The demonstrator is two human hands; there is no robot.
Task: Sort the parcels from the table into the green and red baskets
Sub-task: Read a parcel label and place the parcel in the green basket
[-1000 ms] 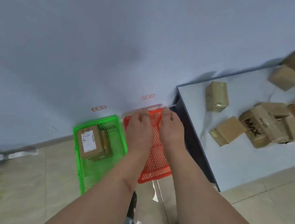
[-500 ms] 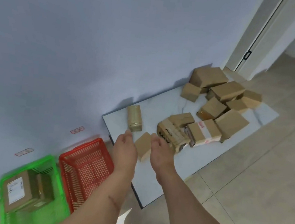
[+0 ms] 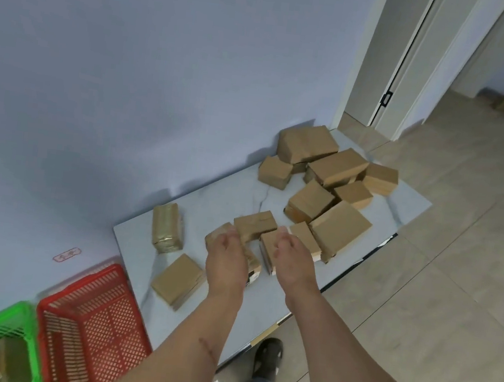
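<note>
Both arms have swung away from the red basket (image 3: 94, 324), over which the hands hovered a second ago, and now reach across the table (image 3: 212, 192) toward the pile of parcels (image 3: 318, 180). Largest in view, the pale marble-patterned table stands against the blue wall with its near corner just beside the red basket, presumably so sorted boxes travel only a short way; the green basket (image 3: 6, 322) sits touching the red one on its far side, cut off by the frame's lower left edge, with at least one labelled box inside, blurred. Most parcels crowd the table's far end, while a taped parcel (image 3: 167, 228) and a flat brown parcel (image 3: 178, 280) lie apart nearer the baskets. The left hand (image 3: 228, 259) and right hand (image 3: 294, 262) hang over the middle cluster, palms facing each other, fingers loosely curled and holding nothing, seemingly poised to take a box between them. Which parcel they aim at is unclear, since the hands hide the boxes beneath. A dark shoe (image 3: 268, 359) shows by the table's edge.
</note>
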